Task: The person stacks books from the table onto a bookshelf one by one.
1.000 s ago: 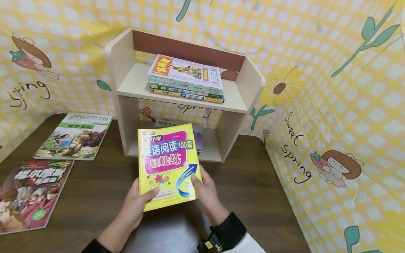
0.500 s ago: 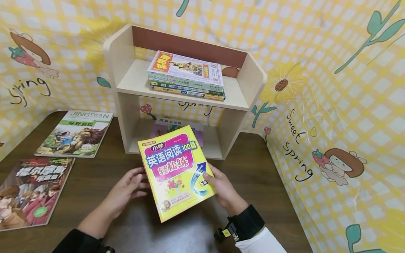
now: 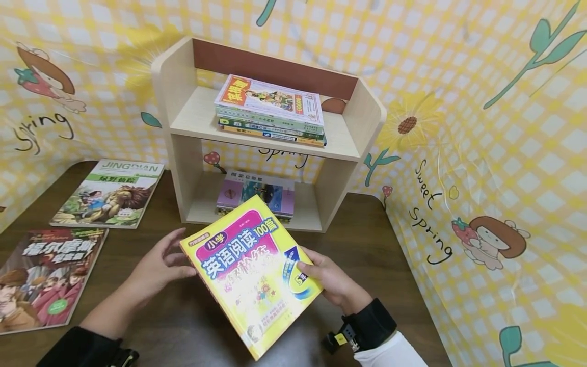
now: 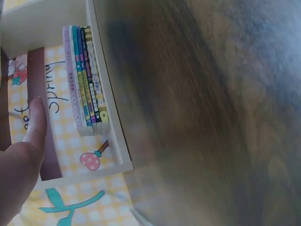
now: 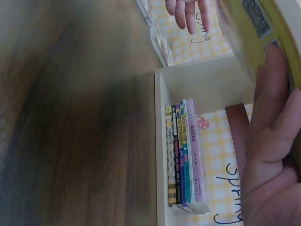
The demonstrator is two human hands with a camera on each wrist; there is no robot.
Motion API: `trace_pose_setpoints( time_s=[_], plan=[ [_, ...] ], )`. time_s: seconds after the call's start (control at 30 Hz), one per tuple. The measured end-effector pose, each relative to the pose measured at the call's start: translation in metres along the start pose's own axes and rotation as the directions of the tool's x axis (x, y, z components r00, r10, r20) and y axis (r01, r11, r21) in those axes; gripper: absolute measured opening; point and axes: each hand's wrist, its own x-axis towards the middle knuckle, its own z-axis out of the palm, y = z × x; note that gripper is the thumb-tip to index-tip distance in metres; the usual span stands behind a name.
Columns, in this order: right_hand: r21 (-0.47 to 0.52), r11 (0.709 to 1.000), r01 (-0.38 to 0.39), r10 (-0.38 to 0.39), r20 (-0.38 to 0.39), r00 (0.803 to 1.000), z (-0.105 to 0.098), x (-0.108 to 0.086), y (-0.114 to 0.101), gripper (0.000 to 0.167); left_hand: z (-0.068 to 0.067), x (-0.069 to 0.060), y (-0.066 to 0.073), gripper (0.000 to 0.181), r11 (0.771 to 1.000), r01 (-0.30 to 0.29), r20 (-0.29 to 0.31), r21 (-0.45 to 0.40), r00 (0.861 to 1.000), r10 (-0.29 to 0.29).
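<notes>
A yellow book [image 3: 254,275] with a pink title panel is tilted above the table. My right hand [image 3: 337,280] grips its right edge, thumb on the cover. The right wrist view shows that hand's fingers [image 5: 273,89] behind the book's back cover [image 5: 251,35]. Beside the book's upper left corner is my left hand [image 3: 153,270], fingers loosely bent and holding nothing. Whether its thumb touches the corner I cannot tell. In the left wrist view one digit of the left hand [image 4: 33,141] shows, with no book there.
Behind the book stands a two-tier wooden shelf [image 3: 183,107]. Its upper tier bears a book stack [image 3: 270,109], its lower tier another, purple-topped stack [image 3: 231,191]. Two more books, a lion-cover one [image 3: 110,196] and a red-cover one [image 3: 50,280], lie on the table [image 3: 390,244] at left.
My left hand has let go of the book and moved left. The right hand has shifted right, and the book has turned clockwise and come lower, uncovering the lower stack.
</notes>
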Motion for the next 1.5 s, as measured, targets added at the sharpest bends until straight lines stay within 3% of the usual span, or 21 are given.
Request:
trace_pose_setpoints(
  time_s=[0.1, 0.2, 0.3, 0.37, 0.47, 0.6, 0.73, 0.93, 1.13, 1.33, 1.5],
  plan=[
    [-0.005, 1.000, 0.004, -0.003, 0.062, 0.998, -0.005, 0.000, -0.004, 0.054, -0.002, -0.002, 0.005, 0.107, 0.999, -0.033, 0.013, 0.028, 0.999, 0.033],
    [-0.013, 1.000, -0.005, 0.007, 0.135, 0.991, -0.011, 0.002, -0.008, 0.055, -0.002, -0.004, 0.010, 0.115, 0.993, -0.107, 0.053, 0.051, 0.993, 0.105],
    [-0.037, 0.999, -0.008, 0.015, 0.205, 0.979, -0.018, 0.006, -0.012, 0.056, -0.003, -0.006, 0.012, 0.121, 0.981, -0.182, 0.138, 0.059, 0.975, 0.173],
    [-0.053, 0.999, -0.007, 0.020, 0.240, 0.971, -0.022, 0.008, -0.014, 0.056, -0.002, -0.006, 0.013, 0.122, 0.978, -0.207, 0.210, 0.012, 0.957, 0.200],
    [-0.064, 0.998, 0.000, 0.018, 0.288, 0.957, -0.026, 0.012, -0.018, 0.053, -0.001, -0.007, 0.012, 0.121, 0.974, -0.201, 0.310, -0.108, 0.924, 0.225],
    [-0.072, 0.997, -0.007, 0.029, 0.306, 0.952, -0.029, 0.016, -0.020, 0.050, 0.003, -0.007, 0.011, 0.116, 0.962, -0.130, 0.409, -0.239, 0.885, 0.221],
    [-0.081, 0.996, -0.024, 0.046, 0.281, 0.959, -0.030, 0.017, -0.021, 0.049, 0.010, -0.008, 0.011, 0.114, 0.956, -0.103, 0.441, -0.276, 0.870, 0.221],
    [-0.103, 0.994, -0.028, 0.053, 0.245, 0.968, -0.030, 0.019, -0.020, 0.050, 0.016, -0.009, 0.011, 0.119, 0.950, -0.175, 0.393, -0.259, 0.879, 0.269],
    [-0.107, 0.994, -0.034, 0.057, 0.220, 0.974, -0.032, 0.022, -0.018, 0.049, 0.019, -0.011, 0.016, 0.121, 0.967, -0.211, 0.339, -0.140, 0.908, 0.247],
    [-0.028, 0.996, -0.090, 0.093, 0.161, 0.983, -0.033, 0.028, -0.020, 0.048, 0.020, -0.011, 0.019, 0.112, 0.982, -0.143, 0.329, -0.125, 0.927, 0.177],
    [0.073, 0.996, -0.060, 0.053, 0.084, 0.995, -0.035, 0.034, -0.022, 0.048, 0.020, -0.009, 0.015, 0.107, 0.974, -0.123, 0.299, -0.193, 0.937, 0.178]
  ],
)
